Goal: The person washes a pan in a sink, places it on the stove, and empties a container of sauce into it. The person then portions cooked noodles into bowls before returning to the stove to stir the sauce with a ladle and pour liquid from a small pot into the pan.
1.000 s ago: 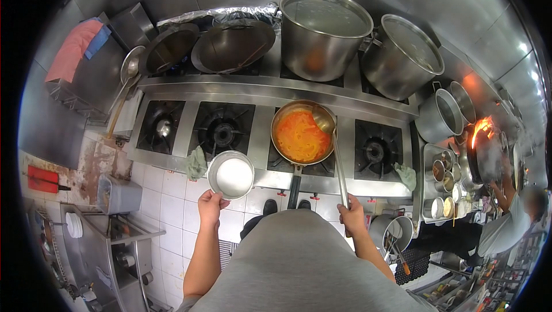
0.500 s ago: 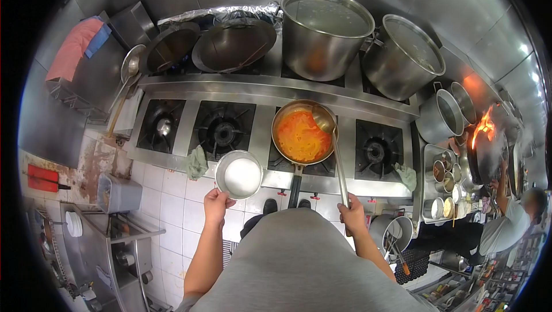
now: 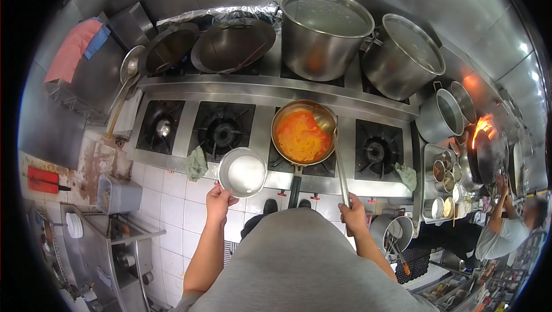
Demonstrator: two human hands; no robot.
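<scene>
My left hand [image 3: 221, 204] is closed on the near rim of a round metal bowl [image 3: 221, 175] with white contents. The bowl is over the stove's front edge, left of the frying pan. My right hand [image 3: 352, 213] grips the long handle of a ladle [image 3: 340, 174]; the ladle's head rests at the right side of the pan, in the orange sauce [image 3: 300, 137]. The frying pan [image 3: 276, 150] sits on a middle burner, its dark handle [image 3: 295, 188] pointing toward my body with neither hand on it.
Two large stockpots [image 3: 322, 53] and two woks [image 3: 233, 47] stand along the back. Green cloths [image 3: 196, 164] lie at the stove's front edge. Off to the right, a co-worker [image 3: 503, 231] stands near a flaming wok [image 3: 487, 154] and a tray of small containers [image 3: 426, 183].
My left hand and the bowl have shifted slightly right and up, nearer the pan. My right hand and the ladle look unchanged. The co-worker's arms have moved near the flaming wok.
</scene>
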